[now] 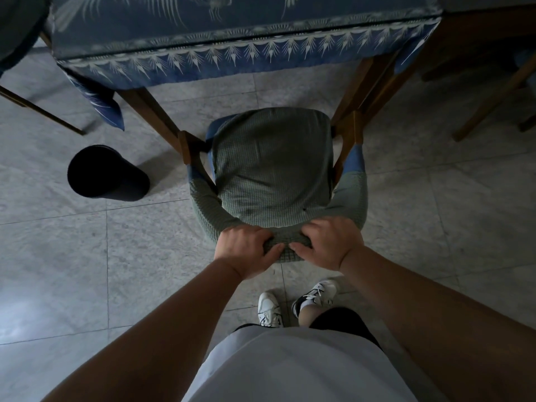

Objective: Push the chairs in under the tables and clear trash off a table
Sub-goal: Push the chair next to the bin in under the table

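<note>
My left hand [246, 250] and right hand [327, 242] are both clamped on the top of the chair's [272, 175] backrest, just below the middle of the frame, fingers curled over the knitted green cover and thumbs nearly touching. The seat sits at frame centre, its front edge just short of the table [232, 33], whose blue patterned cloth [203, 65] hangs across the top of the picture. The chair's armrests stand just beside the table's wooden legs [150, 111], left and right. I judge that to be the risk: pushed at a slight angle, an arm could catch a leg and jolt the table. The loose cover might also slip under my palms. A dark bin [107, 172] stands at mid-left, clear of the path. I can see no trash from here.
</note>
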